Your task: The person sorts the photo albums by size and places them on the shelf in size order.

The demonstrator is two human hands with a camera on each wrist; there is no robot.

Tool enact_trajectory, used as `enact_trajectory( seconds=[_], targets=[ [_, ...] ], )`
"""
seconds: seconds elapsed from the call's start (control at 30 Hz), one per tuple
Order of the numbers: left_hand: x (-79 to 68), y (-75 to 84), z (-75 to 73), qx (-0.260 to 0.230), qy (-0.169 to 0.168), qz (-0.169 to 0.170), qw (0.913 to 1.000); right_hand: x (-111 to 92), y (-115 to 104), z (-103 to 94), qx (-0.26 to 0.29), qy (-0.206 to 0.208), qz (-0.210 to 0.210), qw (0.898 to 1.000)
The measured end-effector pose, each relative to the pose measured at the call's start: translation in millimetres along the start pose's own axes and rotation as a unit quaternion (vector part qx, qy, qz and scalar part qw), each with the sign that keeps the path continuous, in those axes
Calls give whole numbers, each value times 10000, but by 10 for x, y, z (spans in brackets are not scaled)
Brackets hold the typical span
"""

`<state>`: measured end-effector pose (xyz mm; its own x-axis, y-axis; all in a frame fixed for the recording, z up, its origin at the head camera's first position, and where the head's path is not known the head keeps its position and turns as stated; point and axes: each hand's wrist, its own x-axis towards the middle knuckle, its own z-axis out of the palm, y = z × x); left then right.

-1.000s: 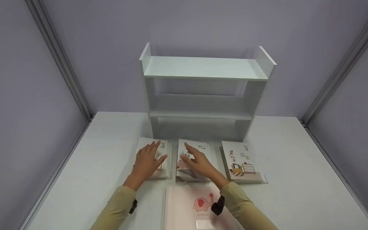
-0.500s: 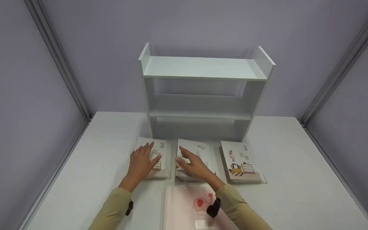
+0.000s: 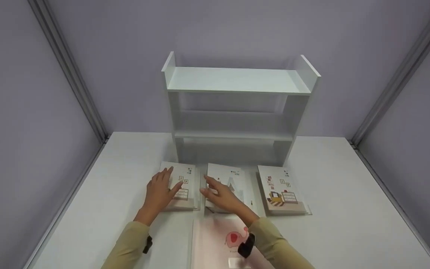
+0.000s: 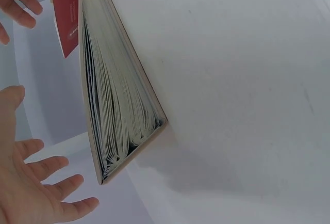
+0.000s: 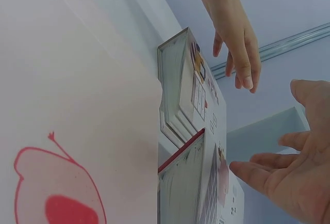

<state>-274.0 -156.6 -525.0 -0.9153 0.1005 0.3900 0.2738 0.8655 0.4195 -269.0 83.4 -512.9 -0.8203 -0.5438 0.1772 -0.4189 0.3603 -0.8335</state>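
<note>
My left hand (image 3: 158, 192) hovers over the left edge of a thick white album (image 3: 185, 172) with small drawings on its cover, its fingers straight and spread. In the left wrist view that album's page edges (image 4: 118, 84) show in layers, and the hand is apart from it. My right hand (image 3: 223, 196) is over the middle album (image 3: 233, 183), fingers loosely bent and holding nothing. The right wrist view shows both hands raised above the covers. To the right lies another white album (image 3: 282, 186) with a furniture drawing. A pink album (image 3: 211, 243) with a red elephant lies nearest, partly under my right forearm.
Behind the albums stands a white tiered shelf (image 3: 237, 80), with bare boards. The white table (image 3: 342, 209) runs out on both sides to grey walls with metal corner rails (image 3: 71, 71).
Both hands have drifted left and slightly toward me, uncovering more of the left and middle covers. The albums have stayed in place.
</note>
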Motion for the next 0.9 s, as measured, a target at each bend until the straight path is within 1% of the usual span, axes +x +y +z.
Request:
enact_trajectory(
  seconds=[0.17,0.27,0.4,0.47,0.53,0.73,0.9],
  targets=[
    [6,-36,-11,-143,30,-99,9998,15,-22,24,9,-26,89,10000],
    [-5,-57,-22,-284,-102,-289,9991,18,-40,53,60,-26,146,9999],
    [-27,-85,-39,-356,-357,-629,9967,23,-56,105,107,-48,267,9996],
    [-43,-104,-44,-375,-420,-742,9957,24,-65,137,128,-79,364,9992],
    [-57,-120,-47,-367,-442,-800,9951,27,-75,164,143,-89,452,9988],
    [-79,-136,-62,-301,-453,-848,9949,42,-88,216,226,5,500,9985],
    [-92,-132,-78,-314,-518,-1075,9924,63,-104,247,478,32,654,9967]
  ],
)
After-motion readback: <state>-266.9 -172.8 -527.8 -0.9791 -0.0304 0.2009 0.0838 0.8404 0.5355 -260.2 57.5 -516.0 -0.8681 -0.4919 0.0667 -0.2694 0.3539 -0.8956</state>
